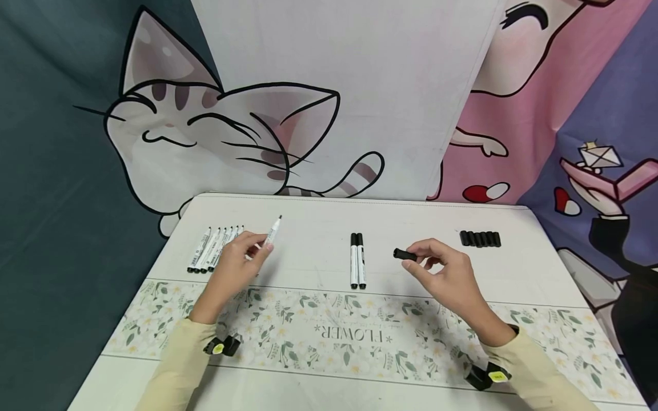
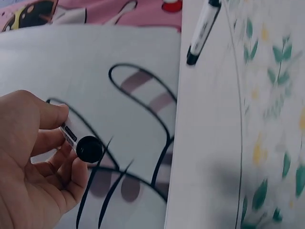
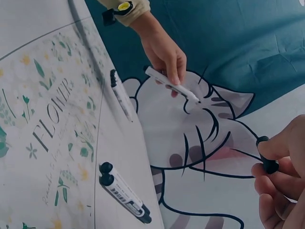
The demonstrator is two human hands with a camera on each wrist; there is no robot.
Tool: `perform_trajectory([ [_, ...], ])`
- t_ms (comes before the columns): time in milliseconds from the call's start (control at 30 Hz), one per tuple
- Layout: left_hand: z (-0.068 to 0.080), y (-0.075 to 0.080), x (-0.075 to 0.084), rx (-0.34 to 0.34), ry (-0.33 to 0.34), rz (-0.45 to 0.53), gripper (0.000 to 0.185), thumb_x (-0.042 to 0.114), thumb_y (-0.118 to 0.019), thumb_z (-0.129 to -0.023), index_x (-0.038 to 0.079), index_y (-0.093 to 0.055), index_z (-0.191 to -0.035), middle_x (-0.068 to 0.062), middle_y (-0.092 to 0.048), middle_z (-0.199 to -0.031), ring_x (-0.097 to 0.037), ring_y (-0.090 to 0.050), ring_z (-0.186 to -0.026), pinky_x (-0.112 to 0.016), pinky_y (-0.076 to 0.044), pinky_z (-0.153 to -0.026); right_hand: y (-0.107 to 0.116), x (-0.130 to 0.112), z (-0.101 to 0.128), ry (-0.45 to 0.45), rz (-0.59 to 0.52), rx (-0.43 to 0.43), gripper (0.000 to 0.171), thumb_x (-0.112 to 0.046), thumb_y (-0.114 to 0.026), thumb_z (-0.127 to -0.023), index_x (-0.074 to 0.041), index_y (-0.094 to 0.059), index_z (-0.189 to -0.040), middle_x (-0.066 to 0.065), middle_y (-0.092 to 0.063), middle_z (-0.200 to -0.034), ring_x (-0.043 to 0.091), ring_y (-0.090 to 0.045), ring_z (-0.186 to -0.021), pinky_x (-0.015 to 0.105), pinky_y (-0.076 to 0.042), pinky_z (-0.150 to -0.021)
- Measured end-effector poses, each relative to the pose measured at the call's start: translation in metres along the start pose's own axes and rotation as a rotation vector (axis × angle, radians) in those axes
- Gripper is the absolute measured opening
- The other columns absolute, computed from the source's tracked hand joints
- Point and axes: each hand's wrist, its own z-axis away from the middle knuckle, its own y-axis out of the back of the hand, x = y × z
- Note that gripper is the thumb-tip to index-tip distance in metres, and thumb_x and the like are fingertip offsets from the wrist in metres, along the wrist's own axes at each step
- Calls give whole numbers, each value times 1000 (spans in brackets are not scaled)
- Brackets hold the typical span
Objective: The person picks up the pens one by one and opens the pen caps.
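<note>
My left hand (image 1: 237, 264) pinches a white marker (image 1: 272, 231) above the table, its bare dark tip pointing up and away. In the left wrist view the marker's black rear end (image 2: 89, 149) faces the camera. My right hand (image 1: 448, 277) pinches a black marker cap (image 1: 403, 254) between thumb and fingers, held sideways toward the left. The right wrist view also shows the cap (image 3: 268, 156). Marker and cap are well apart. Between the hands, two capped markers (image 1: 358, 265) lie side by side on the table.
By the left hand lies a row of several uncapped white markers (image 1: 208, 249), partly hidden by it. A row of several black caps (image 1: 480, 238) lies at the right. The white table (image 1: 308, 228) carries a floral band (image 1: 329, 331); a printed cloth (image 1: 349, 68) hangs behind.
</note>
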Motion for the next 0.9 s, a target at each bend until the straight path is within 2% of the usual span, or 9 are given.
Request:
perform_trajectory([
  [267,-1,30,-30,91,103,-50,31,27,-69,-100,3,-69,-121,-11,-71,-102,-21,-64,-86,-20,-50,-66,6,4,3,-64,-3,3,20,-5,-80,-88,-13,-73,-105,-1,-72,-90,1,-62,-79,14,-49,-70],
  [533,2,58,-63,193,178,-135,39,34,-63,-103,5,-69,-127,-16,-68,-113,-31,-65,-95,-28,-49,-70,11,9,5,-111,5,14,19,-7,-80,-89,-14,-74,-106,-3,-68,-92,4,-59,-82,14,-49,-70],
  [733,6,67,-88,259,264,-151,43,35,-60,-104,2,-68,-131,-19,-66,-116,-32,-64,-99,-24,-46,-68,15,11,3,-114,2,34,19,-7,-80,-89,-13,-75,-106,-1,-70,-94,3,-61,-82,13,-49,-70],
  [900,8,71,-107,264,361,-159,47,37,-57,-105,1,-66,-134,-21,-65,-118,-35,-62,-103,-31,-45,-71,20,14,2,-99,-14,38,19,-6,-77,-91,-12,-75,-109,1,-70,-98,1,-62,-84,12,-49,-72],
])
